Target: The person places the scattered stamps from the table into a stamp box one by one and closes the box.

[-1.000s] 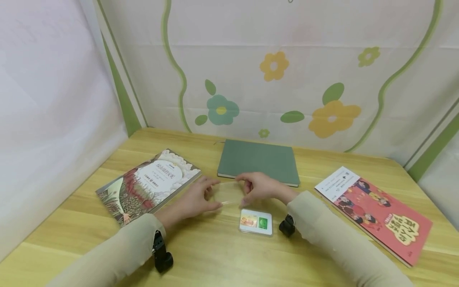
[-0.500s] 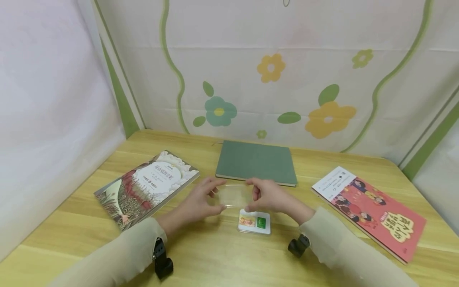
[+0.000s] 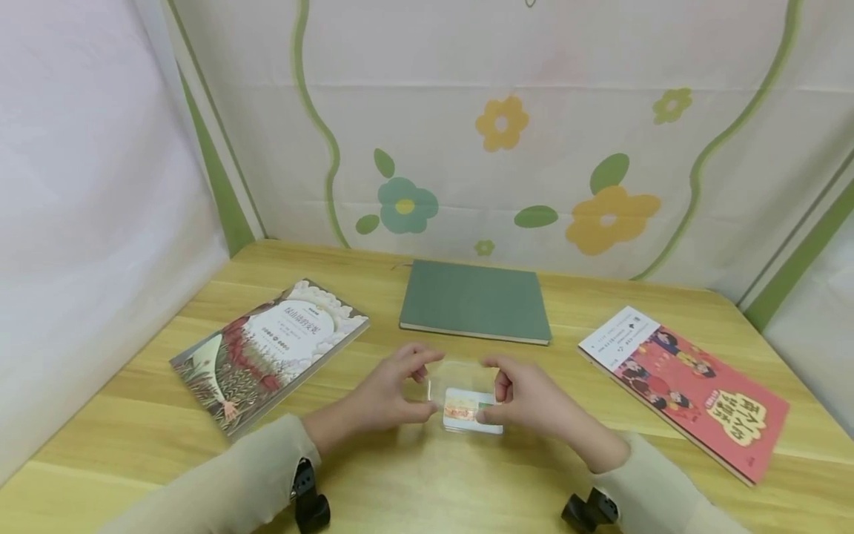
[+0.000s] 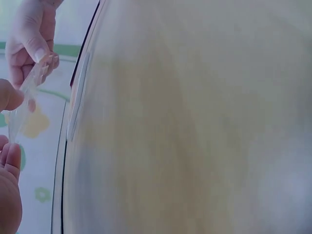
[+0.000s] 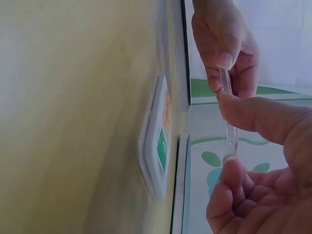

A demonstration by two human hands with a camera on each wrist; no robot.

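Both hands hold a clear plastic cover [image 3: 459,374], thin, flat and rectangular, between them. My left hand [image 3: 392,391] pinches its left edge with thumb and fingers. Its right edge is pinched by my right hand [image 3: 534,397]. In the right wrist view the clear cover [image 5: 230,134] is seen edge-on, apart from the table. On the wood below lies a small white flat case [image 3: 460,417] with an orange picture and a green one on top. In the head view the cover overlaps this case, and my right thumb hides part of the green picture.
A green hardcover notebook [image 3: 475,300] lies behind the hands. To the left is an illustrated book [image 3: 273,348], to the right a red book [image 3: 694,393]. A white curtain [image 3: 427,111] with printed flowers rises behind the wooden table [image 3: 427,482].
Both hands have carried the clear cover rightward and toward the body, from beyond the white case to over it. The case and books stay in place; the head view shifted slightly.
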